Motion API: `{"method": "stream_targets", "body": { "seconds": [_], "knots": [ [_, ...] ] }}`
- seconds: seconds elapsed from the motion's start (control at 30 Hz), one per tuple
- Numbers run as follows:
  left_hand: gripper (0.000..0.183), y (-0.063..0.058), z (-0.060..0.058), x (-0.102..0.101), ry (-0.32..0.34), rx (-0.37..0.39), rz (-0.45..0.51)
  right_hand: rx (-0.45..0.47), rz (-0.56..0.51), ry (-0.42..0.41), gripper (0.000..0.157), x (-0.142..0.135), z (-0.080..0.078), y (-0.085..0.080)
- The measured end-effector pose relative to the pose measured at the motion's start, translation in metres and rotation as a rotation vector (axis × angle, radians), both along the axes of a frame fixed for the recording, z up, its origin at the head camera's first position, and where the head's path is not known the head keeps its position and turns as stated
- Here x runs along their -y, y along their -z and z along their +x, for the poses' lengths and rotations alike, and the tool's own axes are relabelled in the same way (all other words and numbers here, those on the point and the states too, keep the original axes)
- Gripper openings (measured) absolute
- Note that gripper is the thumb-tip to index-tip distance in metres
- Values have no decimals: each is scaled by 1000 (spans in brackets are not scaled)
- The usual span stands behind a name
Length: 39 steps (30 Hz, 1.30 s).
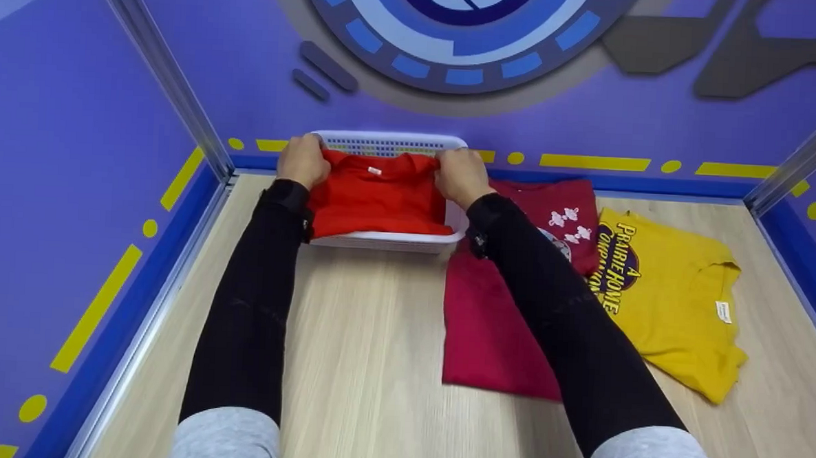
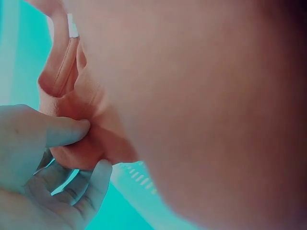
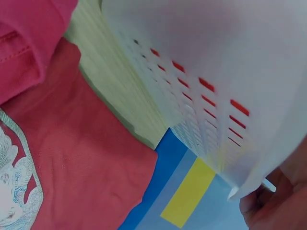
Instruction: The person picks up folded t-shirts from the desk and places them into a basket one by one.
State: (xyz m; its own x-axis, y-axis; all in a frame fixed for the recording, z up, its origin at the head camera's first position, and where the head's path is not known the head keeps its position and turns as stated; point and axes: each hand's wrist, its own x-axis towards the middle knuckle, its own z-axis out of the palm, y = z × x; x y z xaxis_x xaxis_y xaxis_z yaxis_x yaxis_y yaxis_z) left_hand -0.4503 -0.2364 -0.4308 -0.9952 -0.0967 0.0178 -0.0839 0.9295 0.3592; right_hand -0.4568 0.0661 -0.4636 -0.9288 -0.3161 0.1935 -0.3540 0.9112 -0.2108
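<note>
A red T-shirt point(image 1: 382, 199) lies spread in the white plastic basket point(image 1: 390, 239), its collar and small white label toward the back wall. At its far left corner my left hand point(image 1: 304, 161) pinches the fabric. The left wrist view shows that hand's thumb point(image 2: 69, 130) pressing the cloth point(image 2: 79, 151) against the fingers. My right hand point(image 1: 462, 176) grips the shirt's far right corner above the basket rim. From the right wrist, its curled fingers point(image 3: 268, 206) appear beside the basket's perforated wall point(image 3: 192, 86), which hides the cloth they hold.
To the right of the basket lies a dark red T-shirt point(image 1: 493, 329) with a white print, partly under my right forearm. Further right is a folded yellow T-shirt point(image 1: 680, 303) with lettering. Blue-purple panels point(image 1: 248, 112) bound the wooden table point(image 1: 361, 364) at the back and sides.
</note>
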Motion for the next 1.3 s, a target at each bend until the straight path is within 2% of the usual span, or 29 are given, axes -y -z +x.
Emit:
{"method": "stream_targets", "body": {
  "seconds": [0.2, 0.33, 0.4, 0.63, 0.7, 0.77, 0.83, 0.87, 0.97, 1.03, 1.07, 1.17, 1.3],
  "knots": [
    [33, -7, -5, -4, -11, 38, 23, 25, 17, 31, 26, 0, -3, -3],
    [40, -6, -7, -8, -12, 44, 46, 24, 28, 63, 27, 0, -3, -5],
    [44, -2, -6, -9, -14, 30, 51, 13, 18, 80, 28, 2, -2, -4],
    [45, 11, -2, -10, -50, -90, 46, -103, -33, 174, 33, 14, 1, 3],
    [42, 11, 1, -9, -41, -51, 28, -113, -10, 148, 32, 17, 3, 3],
    [35, 11, 1, -7, 6, 27, -12, -115, 25, 80, 26, 21, 6, 2],
    [25, 21, -9, -3, 78, 116, -66, -84, 76, -10, 21, 25, 9, 0],
    [20, 31, -18, 1, 127, 160, -88, -47, 99, -54, 21, 28, 12, -1],
    [18, 64, -41, 11, 248, 274, -154, 125, 196, -151, 22, 35, 19, -1],
    [18, 85, -53, 16, 290, 363, -162, 255, 252, -179, 22, 39, 24, -2],
    [17, 94, -58, 19, 302, 390, -173, 306, 274, -186, 22, 40, 26, -2],
    [13, 110, -64, 22, 298, 465, -199, 392, 318, -194, 23, 42, 30, 1],
    [21, 111, -62, 21, 273, 507, -258, 407, 314, -220, 26, 42, 29, 3]
  ]
}}
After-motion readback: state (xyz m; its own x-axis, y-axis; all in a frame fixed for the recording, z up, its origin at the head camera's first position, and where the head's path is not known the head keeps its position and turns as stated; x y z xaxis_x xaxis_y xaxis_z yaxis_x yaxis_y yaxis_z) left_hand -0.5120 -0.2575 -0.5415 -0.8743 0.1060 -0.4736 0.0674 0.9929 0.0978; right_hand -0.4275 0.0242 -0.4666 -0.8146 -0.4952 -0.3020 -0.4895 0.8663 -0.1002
